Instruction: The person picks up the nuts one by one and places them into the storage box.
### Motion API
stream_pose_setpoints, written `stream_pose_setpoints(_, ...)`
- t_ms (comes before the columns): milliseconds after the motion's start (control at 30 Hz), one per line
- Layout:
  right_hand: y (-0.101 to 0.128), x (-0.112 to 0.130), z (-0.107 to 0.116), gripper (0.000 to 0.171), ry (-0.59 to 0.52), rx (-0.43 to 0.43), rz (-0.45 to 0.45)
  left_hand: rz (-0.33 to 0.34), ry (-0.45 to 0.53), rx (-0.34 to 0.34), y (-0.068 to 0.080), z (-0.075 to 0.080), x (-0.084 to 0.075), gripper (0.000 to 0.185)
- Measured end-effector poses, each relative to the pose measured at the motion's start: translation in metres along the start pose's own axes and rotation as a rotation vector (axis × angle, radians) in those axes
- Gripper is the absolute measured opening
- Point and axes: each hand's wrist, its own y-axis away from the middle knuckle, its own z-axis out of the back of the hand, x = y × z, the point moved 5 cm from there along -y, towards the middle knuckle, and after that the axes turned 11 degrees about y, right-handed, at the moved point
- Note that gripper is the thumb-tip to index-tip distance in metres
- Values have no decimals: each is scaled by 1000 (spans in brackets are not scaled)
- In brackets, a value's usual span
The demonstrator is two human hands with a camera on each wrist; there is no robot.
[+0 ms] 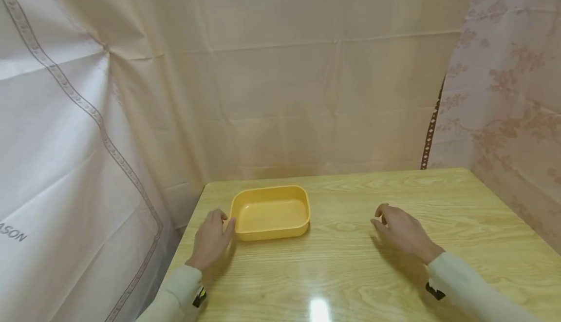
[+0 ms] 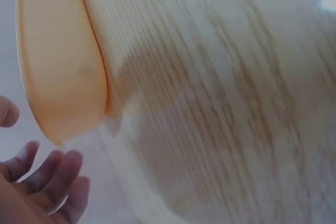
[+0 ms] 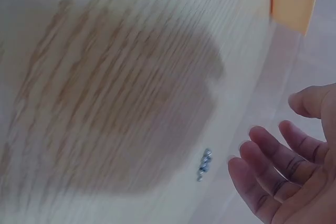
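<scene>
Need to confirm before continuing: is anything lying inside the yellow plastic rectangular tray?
No, the yellow plastic rectangular tray shows only its bare inner floor in the head view.

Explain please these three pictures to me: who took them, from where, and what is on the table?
A person wears three cameras. The wide picture comes from the head and looks down at a wooden table. The two close pictures come from the wrists. On the table stands an empty yellow tray. The left hand touches the tray's left end with relaxed fingers. The right hand rests apart from it and holds nothing. The right wrist view also shows some small metal pieces lying near the fingers.
</scene>
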Motion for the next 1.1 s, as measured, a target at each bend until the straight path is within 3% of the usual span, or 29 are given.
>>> stream_pose_setpoints(100, 1, -9, -3, 18, -11, 18, -16, 121, 66, 77, 0, -3, 11, 33)
stream_pose_setpoints(267, 2, -24, -7, 14, -17, 19, -25, 210, 121, 144, 0, -10, 18, 36)
stream_pose_setpoints(600, 7, -50, -14, 23, -75, 109, -103, 299, 344, 172, 4, -21, 24, 37)
stream_pose_setpoints(1100, 4, -70, -21, 28, -146, 133, -132, 327, 407, 157, 4, -22, 23, 38)
